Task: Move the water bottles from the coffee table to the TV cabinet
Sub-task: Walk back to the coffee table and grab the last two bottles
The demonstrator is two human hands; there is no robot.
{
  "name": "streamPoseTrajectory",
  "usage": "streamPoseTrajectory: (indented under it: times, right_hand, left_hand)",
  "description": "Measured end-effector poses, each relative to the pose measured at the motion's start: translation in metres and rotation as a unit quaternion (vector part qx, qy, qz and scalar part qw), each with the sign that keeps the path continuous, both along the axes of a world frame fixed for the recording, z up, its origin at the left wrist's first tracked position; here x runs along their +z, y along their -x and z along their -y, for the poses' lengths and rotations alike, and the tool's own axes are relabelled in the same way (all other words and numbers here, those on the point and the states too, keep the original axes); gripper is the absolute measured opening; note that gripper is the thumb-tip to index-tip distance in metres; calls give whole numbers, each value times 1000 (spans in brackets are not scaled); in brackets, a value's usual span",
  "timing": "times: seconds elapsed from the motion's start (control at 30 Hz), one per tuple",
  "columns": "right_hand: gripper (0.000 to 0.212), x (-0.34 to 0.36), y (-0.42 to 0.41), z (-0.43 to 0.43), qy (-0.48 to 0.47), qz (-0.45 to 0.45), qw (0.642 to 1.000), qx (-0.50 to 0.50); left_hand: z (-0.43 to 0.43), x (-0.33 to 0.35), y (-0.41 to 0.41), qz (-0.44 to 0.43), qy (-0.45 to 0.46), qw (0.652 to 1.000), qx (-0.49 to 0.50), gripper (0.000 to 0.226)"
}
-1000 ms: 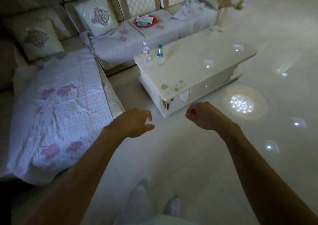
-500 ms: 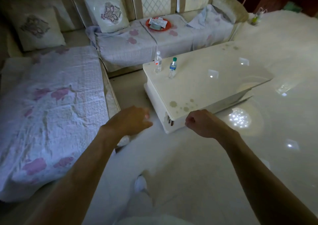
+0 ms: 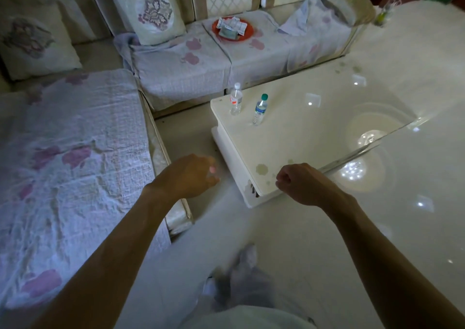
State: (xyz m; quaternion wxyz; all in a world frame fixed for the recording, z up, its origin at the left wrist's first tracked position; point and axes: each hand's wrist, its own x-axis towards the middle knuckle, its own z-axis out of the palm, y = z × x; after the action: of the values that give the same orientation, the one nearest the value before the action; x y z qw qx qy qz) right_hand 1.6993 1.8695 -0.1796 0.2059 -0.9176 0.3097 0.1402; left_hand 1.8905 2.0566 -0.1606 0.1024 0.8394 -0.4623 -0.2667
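Two water bottles, white-capped (image 3: 236, 99) and green-capped (image 3: 260, 109), stand upright near the coffee table's (image 3: 289, 147) far corner, well beyond my reach. Left hand (image 3: 191, 176) loosely curled, right hand (image 3: 300, 184) fisted, both empty because I'm not close enough to grab.

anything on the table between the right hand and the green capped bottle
Nothing: in the head view, bare glossy cream tabletop separates the right hand from the green-capped clear plastic bottle.

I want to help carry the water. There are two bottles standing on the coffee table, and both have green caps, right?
Not quite. Only one bottle has a green cap; the other bottle has a white cap. The head view shows this. Both do stand upright on the coffee table.
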Motion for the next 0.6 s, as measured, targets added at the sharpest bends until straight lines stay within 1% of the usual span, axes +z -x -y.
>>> streamPoseTrajectory:
  times: [0.1,0.27,0.37,0.47,0.6]
  right_hand:
    - [33,-8,-20,24,-18,2,1000,-9]
    - [30,-23,-60,86,-20,-4,1000,-5]
    - [26,-32,-82,127,-53,-9,998,-27]
    - [20,-46,-99,168,-71,-14,997,-32]
    - [27,-55,-124,214,-79,-11,996,-49]
  left_hand:
    - [30,-6,-20,-2,-10,1000,-7,35]
    - [90,-15,-56,-12,-38,999,4,34]
    - [128,-14,-78,-35,-50,998,28,33]
    - [170,-16,-99,-26,-78,996,21,35]
    - [223,-16,-121,-20,-79,997,12,35]
